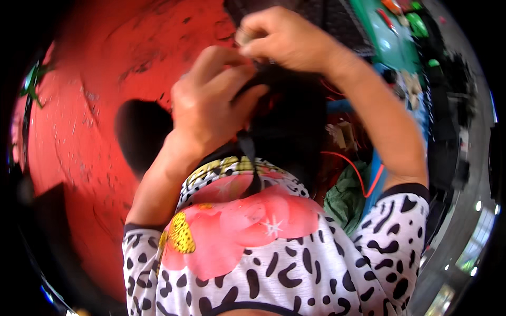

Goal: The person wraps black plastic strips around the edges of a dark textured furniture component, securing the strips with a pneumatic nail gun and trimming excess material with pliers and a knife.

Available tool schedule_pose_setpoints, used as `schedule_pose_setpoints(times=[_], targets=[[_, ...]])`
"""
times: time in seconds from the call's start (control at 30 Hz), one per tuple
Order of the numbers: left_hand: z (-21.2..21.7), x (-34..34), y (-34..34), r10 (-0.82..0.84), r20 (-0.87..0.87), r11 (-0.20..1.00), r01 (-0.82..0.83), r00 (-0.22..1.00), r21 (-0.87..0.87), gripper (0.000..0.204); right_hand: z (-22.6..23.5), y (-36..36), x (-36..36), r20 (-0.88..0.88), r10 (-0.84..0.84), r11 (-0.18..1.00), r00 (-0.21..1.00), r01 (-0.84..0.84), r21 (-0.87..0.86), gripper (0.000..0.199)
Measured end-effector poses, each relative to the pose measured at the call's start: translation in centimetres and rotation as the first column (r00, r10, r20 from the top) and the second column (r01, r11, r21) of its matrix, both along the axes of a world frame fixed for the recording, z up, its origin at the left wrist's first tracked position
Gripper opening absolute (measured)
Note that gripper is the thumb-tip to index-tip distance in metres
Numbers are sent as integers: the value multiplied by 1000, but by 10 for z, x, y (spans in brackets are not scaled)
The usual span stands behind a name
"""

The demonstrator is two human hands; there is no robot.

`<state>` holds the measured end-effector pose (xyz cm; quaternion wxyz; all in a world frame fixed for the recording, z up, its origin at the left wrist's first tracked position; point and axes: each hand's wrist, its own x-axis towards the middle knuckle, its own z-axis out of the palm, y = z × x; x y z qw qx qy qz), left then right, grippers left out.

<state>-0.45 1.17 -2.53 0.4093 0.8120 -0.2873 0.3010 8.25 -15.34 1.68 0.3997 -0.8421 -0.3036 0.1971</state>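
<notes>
Both my hands are raised close together above my dark-covered lap, slightly blurred. My left hand (211,97) has its fingers curled, with the thumb pointing right toward dark material. Up and to its right, my right hand (282,42) is closed, its thumb and forefinger bent together. What either hand holds is hidden or too small to name. Below the left hand, a black strap (246,150) hangs down toward the front of my patterned shirt (247,221). Black cloth (290,116) lies under and beside the hands.
A worn red floor (110,137) spreads to the left. A dark textured panel (337,21) stands at the top, beside a green surface (385,37) with small tools. On the right are a blue frame (371,181), a red cable (361,179) and a green bag (345,203).
</notes>
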Motion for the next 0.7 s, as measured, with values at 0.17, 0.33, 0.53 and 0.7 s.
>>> schedule_pose_setpoints(times=[0.17,0.33,0.53,0.7], targets=[[0,2,6,-72,-101,997,68,992,-38,23,-9,-53,-64,529,-488,834,694,192,517,18],[0,-3,16,-116,-210,991,99,971,-89,24,-51,-211,-85,683,-688,490,245,851,188,32],[9,-10,28,13,-301,996,13,954,85,22,-78,-323,-67,594,-682,66,427,845,-531,69],[3,-4,23,26,-220,997,-9,975,75,24,-86,-359,-64,333,-781,249,529,752,-610,49]])
